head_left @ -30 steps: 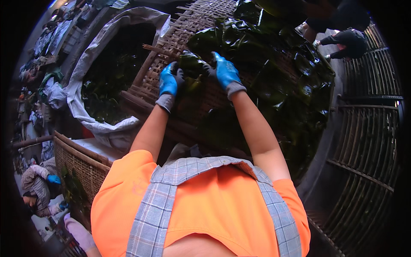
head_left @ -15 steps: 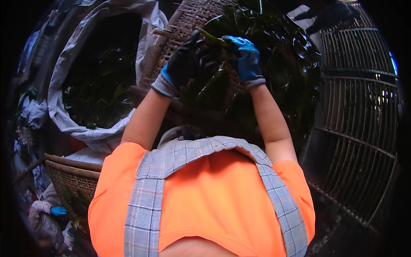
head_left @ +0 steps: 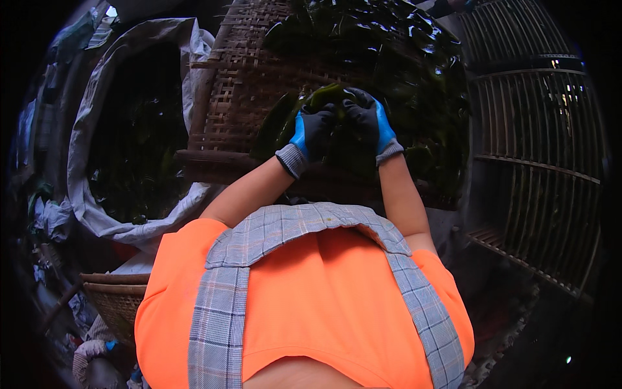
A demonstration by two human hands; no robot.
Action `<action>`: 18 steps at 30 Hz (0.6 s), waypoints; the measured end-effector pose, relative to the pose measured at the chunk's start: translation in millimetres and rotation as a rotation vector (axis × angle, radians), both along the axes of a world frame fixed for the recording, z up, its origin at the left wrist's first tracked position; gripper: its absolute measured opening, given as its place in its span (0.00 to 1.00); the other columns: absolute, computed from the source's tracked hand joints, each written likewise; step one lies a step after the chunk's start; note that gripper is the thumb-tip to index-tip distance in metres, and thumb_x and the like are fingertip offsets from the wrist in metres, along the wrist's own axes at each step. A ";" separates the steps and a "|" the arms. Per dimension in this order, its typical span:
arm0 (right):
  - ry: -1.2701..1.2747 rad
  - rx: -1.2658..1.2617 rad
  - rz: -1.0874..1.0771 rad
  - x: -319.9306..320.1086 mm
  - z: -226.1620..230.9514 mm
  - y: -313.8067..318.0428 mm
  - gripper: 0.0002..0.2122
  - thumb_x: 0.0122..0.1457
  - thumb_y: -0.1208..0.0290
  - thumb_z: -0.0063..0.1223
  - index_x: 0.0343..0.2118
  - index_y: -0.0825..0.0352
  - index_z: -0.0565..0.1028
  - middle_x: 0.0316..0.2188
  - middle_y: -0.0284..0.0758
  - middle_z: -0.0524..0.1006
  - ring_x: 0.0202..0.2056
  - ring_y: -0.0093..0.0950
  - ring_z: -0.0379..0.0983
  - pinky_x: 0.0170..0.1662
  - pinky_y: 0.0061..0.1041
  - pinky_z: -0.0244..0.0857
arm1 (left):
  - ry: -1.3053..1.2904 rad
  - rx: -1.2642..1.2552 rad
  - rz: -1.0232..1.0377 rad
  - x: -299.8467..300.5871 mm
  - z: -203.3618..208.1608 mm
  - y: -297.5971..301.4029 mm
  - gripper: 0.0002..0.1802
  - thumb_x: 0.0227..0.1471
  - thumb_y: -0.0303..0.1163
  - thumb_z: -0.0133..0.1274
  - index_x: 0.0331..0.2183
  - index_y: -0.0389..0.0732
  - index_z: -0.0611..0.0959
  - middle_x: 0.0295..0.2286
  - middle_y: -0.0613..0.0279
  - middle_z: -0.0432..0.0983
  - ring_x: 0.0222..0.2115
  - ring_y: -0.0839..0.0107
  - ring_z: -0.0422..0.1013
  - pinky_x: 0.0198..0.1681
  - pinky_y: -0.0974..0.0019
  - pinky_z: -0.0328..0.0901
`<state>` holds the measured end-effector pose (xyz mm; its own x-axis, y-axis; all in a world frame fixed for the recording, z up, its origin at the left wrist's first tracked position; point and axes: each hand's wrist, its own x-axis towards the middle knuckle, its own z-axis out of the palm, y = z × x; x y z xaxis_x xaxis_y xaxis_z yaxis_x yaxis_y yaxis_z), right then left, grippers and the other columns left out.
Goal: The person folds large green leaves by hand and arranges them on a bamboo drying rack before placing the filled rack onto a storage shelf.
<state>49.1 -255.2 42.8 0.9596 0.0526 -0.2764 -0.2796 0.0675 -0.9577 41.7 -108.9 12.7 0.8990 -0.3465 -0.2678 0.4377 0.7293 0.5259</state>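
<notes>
Both my hands wear blue gloves with dark palms and grey cuffs. My left hand [head_left: 313,131] and my right hand [head_left: 369,120] are close together, fingers curled around a glossy dark green leaf [head_left: 326,96]. The leaf bulges up above and between them; its lower part is lost in shadow. Beneath my hands lies a woven bamboo tray [head_left: 246,97]. A heap of wet, dark green leaves [head_left: 421,107] covers its right side and far end. More leaf spreads just left of my left hand.
Left of the tray stands a white sack [head_left: 79,155] with its mouth wide, dark green matter inside. Slatted racks [head_left: 534,123] line the right side. At lower left are a woven basket [head_left: 116,301] and another person [head_left: 91,356] with a blue glove.
My hands have drawn nearer to my body and closer together. The leaf's pale stalk end, which stuck up toward the left hand, no longer shows. The view has shifted a little.
</notes>
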 end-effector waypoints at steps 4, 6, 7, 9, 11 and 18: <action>-0.188 -0.504 -0.009 22.3 -55.0 -32.7 0.19 0.55 0.73 0.51 0.51 0.64 0.68 0.44 0.36 0.75 0.41 0.29 0.73 0.46 0.30 0.67 | -0.041 0.257 -0.160 2.4 -5.9 0.7 0.16 0.51 0.27 0.50 0.44 0.39 0.73 0.36 0.60 0.74 0.37 0.69 0.72 0.39 0.66 0.70; -0.149 -1.034 0.153 14.8 -2.2 -12.8 0.19 0.57 0.64 0.47 0.51 0.62 0.68 0.41 0.40 0.76 0.41 0.36 0.74 0.45 0.37 0.66 | 0.044 0.425 -0.278 -4.6 5.2 21.0 0.18 0.52 0.32 0.51 0.45 0.38 0.71 0.38 0.60 0.73 0.37 0.70 0.72 0.39 0.66 0.70; -0.087 -1.105 0.123 17.3 13.5 -9.8 0.19 0.56 0.62 0.49 0.50 0.60 0.70 0.35 0.41 0.77 0.37 0.40 0.74 0.41 0.36 0.67 | 0.166 0.467 -0.342 -11.3 16.4 29.4 0.19 0.53 0.35 0.51 0.46 0.38 0.71 0.38 0.60 0.73 0.37 0.71 0.72 0.39 0.67 0.70; -0.146 -1.110 0.061 28.9 27.0 -16.2 0.19 0.55 0.62 0.50 0.50 0.61 0.70 0.37 0.42 0.77 0.39 0.39 0.74 0.43 0.34 0.68 | 0.177 0.458 -0.323 -21.6 21.4 41.8 0.20 0.55 0.41 0.50 0.44 0.38 0.73 0.35 0.62 0.74 0.34 0.73 0.73 0.36 0.69 0.70; -0.190 -1.128 -0.027 47.6 29.1 -21.9 0.20 0.55 0.60 0.52 0.48 0.62 0.71 0.38 0.42 0.77 0.41 0.39 0.74 0.45 0.34 0.67 | 0.180 0.478 -0.318 -24.5 23.6 46.2 0.18 0.55 0.41 0.49 0.42 0.37 0.74 0.33 0.63 0.75 0.31 0.75 0.73 0.34 0.71 0.70; -0.126 -1.081 -0.422 203.6 -27.4 -38.8 0.40 0.43 0.46 0.59 0.55 0.67 0.60 0.47 0.48 0.70 0.47 0.41 0.69 0.49 0.36 0.64 | 0.009 0.638 -0.290 -33.7 31.1 34.0 0.17 0.55 0.38 0.51 0.38 0.33 0.76 0.27 0.65 0.75 0.25 0.79 0.68 0.28 0.74 0.64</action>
<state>252.7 -293.9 15.4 0.8685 -0.4819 0.1164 -0.3285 -0.7352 -0.5930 8.0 -74.9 43.7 0.7910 -0.3446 -0.5055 0.5742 0.1330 0.8079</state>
